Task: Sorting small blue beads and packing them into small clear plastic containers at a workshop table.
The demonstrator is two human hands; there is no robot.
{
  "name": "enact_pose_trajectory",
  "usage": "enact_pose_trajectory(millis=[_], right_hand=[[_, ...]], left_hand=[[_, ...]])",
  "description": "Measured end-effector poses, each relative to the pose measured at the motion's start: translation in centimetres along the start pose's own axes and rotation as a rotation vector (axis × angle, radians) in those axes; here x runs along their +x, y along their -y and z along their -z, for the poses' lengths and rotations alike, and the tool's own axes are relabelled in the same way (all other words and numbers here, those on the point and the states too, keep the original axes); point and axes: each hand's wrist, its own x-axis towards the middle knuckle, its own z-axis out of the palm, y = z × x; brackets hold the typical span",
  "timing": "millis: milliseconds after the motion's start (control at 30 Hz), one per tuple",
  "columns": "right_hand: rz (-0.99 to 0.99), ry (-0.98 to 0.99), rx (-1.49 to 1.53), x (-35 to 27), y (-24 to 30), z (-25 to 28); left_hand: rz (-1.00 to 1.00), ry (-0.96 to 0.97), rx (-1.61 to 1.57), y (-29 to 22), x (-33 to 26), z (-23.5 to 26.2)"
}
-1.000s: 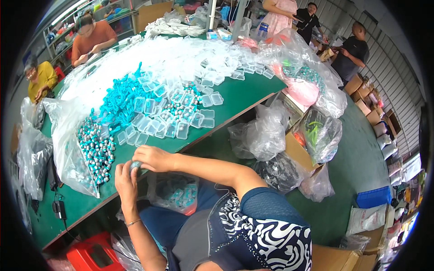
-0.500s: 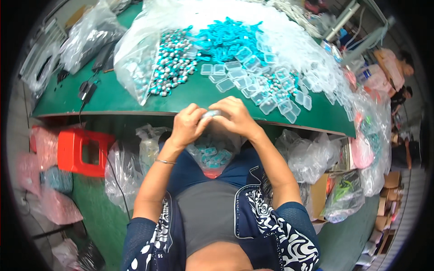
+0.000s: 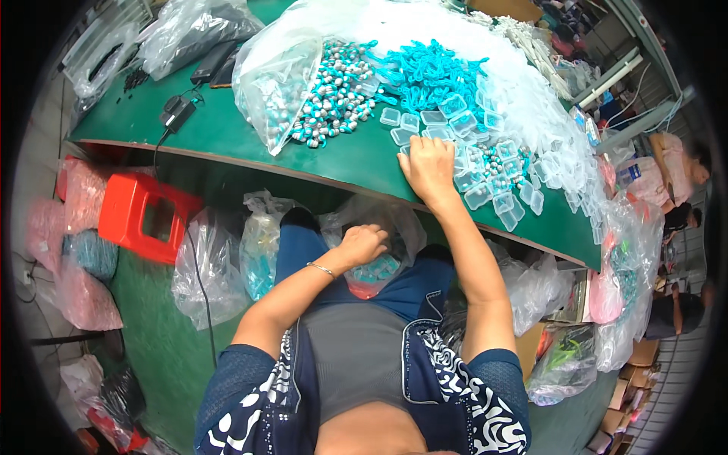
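My right hand reaches over the table's front edge, fingers bent down and a little apart, touching the small clear plastic cases. Whether it grips one is hidden. Lower down, my left hand, with a bangle at the wrist, hovers over an open clear bag between my knees. Its fingers curl downward, and what they hold, if anything, is out of sight. Filled cases with blue contents lie in that bag. Beyond the right hand are a heap of turquoise cords and a pile of silver-and-turquoise beads.
The green table has a large clear bag beside the beads and a black adapter at left. Below stand a red plastic stool and filled bags. People are at the far right.
My hands were together at the table edge around a small clear case. They have parted: the left went down to the lap bag, the right forward and right to the cases. The view has turned slightly.
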Motion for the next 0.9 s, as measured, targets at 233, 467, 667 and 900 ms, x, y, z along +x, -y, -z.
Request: enact_pose_trajectory(millis=[233, 467, 667, 900], right_hand=[[0.179, -0.083, 0.328, 0.0, -1.2, 1.5], [0.285, 0.132, 0.579, 2.7, -2.6, 0.9], [0.187, -0.101, 0.432, 3.1, -3.7, -0.8], [-0.026, -0.028, 0.008, 6.5, -4.7, -2.6]], left_hand=[[-0.149, -0.548, -0.131, -3.9, 4.7, 12.0], [0.009, -0.448, -0.087, -0.8, 8.0, 15.5], [-0.019, -0.306, -0.025, 0.1, 7.6, 14.9], [0.018, -0.336, 0.032, -0.3, 7.7, 14.4]])
